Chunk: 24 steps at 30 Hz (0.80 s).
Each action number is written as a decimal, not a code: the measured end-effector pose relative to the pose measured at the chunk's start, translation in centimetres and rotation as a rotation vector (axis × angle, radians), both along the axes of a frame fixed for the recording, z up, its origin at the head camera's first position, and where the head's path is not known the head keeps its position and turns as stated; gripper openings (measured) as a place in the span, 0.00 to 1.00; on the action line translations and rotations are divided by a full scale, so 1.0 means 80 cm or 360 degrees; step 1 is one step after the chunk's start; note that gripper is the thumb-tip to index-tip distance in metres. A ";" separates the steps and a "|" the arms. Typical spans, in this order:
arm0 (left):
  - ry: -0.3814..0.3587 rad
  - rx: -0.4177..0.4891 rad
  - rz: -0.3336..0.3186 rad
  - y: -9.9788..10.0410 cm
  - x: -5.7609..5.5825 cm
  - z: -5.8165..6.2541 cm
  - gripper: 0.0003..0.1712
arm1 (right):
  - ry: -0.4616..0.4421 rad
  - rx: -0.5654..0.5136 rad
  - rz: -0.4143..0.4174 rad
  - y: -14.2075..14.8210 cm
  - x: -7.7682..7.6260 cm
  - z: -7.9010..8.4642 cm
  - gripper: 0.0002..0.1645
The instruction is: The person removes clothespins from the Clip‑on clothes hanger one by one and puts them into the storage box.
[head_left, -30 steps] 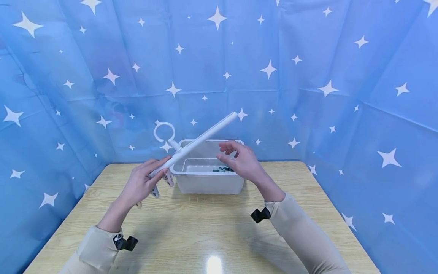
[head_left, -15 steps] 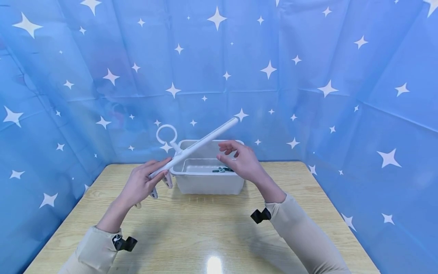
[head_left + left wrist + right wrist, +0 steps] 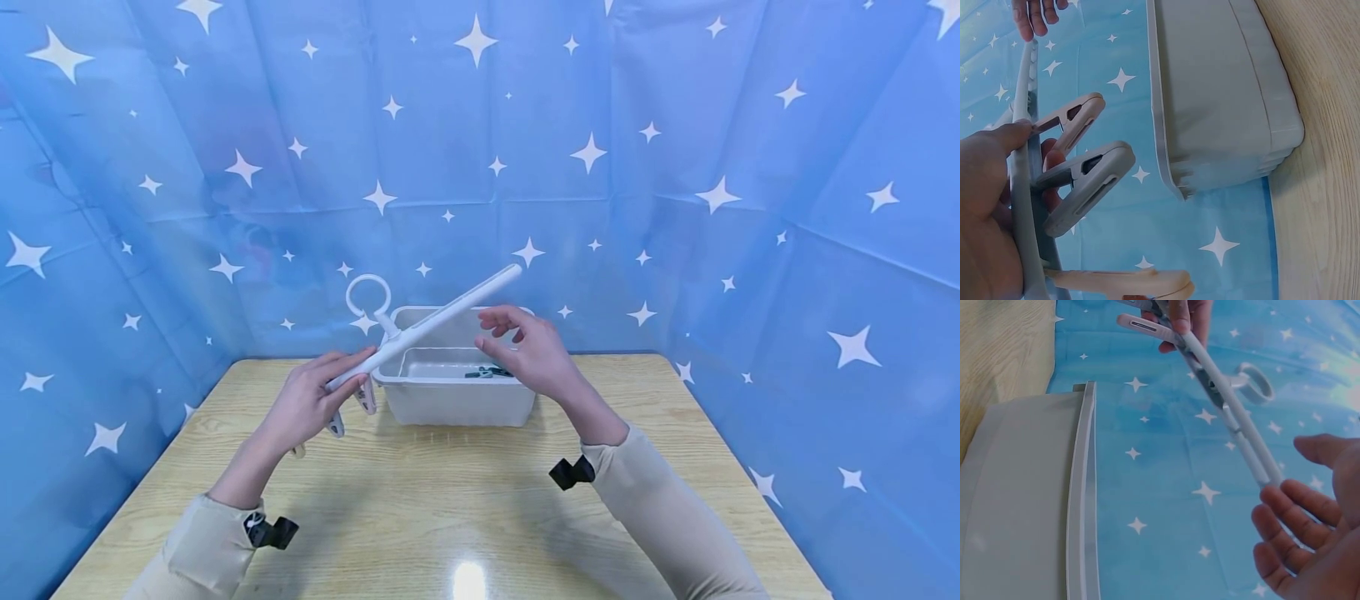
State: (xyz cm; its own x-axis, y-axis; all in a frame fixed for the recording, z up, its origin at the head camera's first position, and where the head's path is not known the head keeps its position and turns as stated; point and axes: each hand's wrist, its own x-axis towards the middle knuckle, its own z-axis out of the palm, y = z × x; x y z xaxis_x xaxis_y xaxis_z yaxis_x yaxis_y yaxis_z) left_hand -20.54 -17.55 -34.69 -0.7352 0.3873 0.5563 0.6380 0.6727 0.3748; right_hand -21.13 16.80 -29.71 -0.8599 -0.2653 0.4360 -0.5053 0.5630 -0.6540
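Observation:
A white clip hanger (image 3: 465, 302) with a round hook is held aslant by my left hand (image 3: 311, 400), which pinches its bar near the lower left end. Along the bar's underside sit a pinkish clip (image 3: 1088, 109), a grey clip (image 3: 1110, 164) and a cream clip (image 3: 1116, 281), best seen in the left wrist view. My right hand (image 3: 536, 354) hovers over the bin's right side, fingers bent loosely and holding nothing. In the right wrist view the hanger's far end appears close to those fingertips; whether they touch cannot be told.
Behind the hanger stands a light grey plastic bin (image 3: 457, 404) on the wooden table (image 3: 450, 492). Several dark green clips (image 3: 487, 372) lie inside it, partly hidden by the right hand. A blue star-patterned curtain (image 3: 442, 167) surrounds the table's back and sides.
The hanger's upper right end has dipped a little, and its hook has shifted slightly right and down. My left hand keeps its grip; the right hand has stayed almost still.

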 end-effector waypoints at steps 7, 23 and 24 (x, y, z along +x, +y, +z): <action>-0.0010 -0.0035 -0.0009 0.000 0.000 0.001 0.25 | 0.0036 -0.0018 -0.0020 0.001 0.002 0.002 0.25; -0.0042 -0.0109 -0.0033 0.001 0.000 0.001 0.24 | 0.0099 -0.0031 -0.0038 0.004 0.003 0.004 0.24; -0.0041 -0.0116 -0.0031 0.001 0.001 0.002 0.24 | 0.0100 -0.0037 -0.0037 0.004 0.003 0.004 0.24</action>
State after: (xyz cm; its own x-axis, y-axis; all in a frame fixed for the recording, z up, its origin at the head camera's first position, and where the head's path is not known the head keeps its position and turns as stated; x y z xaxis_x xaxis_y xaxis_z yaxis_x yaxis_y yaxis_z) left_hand -20.49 -17.45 -34.55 -0.7406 0.4405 0.5074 0.6421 0.6863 0.3416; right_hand -20.90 17.13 -29.41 -0.8366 -0.2350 0.4948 -0.5326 0.5602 -0.6345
